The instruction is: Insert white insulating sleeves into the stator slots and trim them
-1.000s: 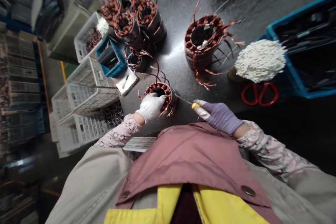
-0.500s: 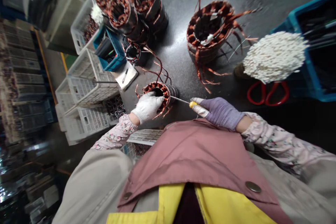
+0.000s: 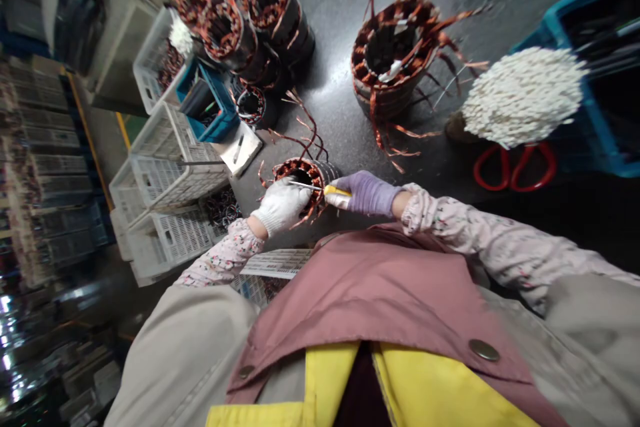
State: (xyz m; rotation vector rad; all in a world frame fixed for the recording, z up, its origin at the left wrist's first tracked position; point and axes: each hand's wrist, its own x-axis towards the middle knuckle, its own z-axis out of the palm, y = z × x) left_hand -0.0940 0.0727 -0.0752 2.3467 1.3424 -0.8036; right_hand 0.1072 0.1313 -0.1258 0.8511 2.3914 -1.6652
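A small motor stator point(image 3: 324, 172) with copper windings stands on the dark tabletop, several long leads sticking up from its far side. My left hand point(image 3: 281, 205), in a white glove, grips its near-left rim with the fingers over the top. In a purple glove with pale fingertips, my right hand point(image 3: 367, 192) is closed around a yellow-handled screwdriver point(image 3: 337, 192). The thin metal shaft points left across the stator's opening, close to my left fingertips. Whether the shaft's tip touches the windings cannot be made out.
A larger stator point(image 3: 365, 90) with spread leads stands beyond my right hand. Red-handled scissors point(image 3: 515, 170), a bundle of white sticks point(image 3: 525, 97) and a blue crate point(image 3: 600, 140) are at right. Stacked stators point(image 3: 245, 40), a notepad point(image 3: 245, 157) and white baskets point(image 3: 175, 233) are at left.
My right hand has moved left with the screwdriver, bringing its shaft from the stator's right side to over its opening. My left hand has stayed on the stator.
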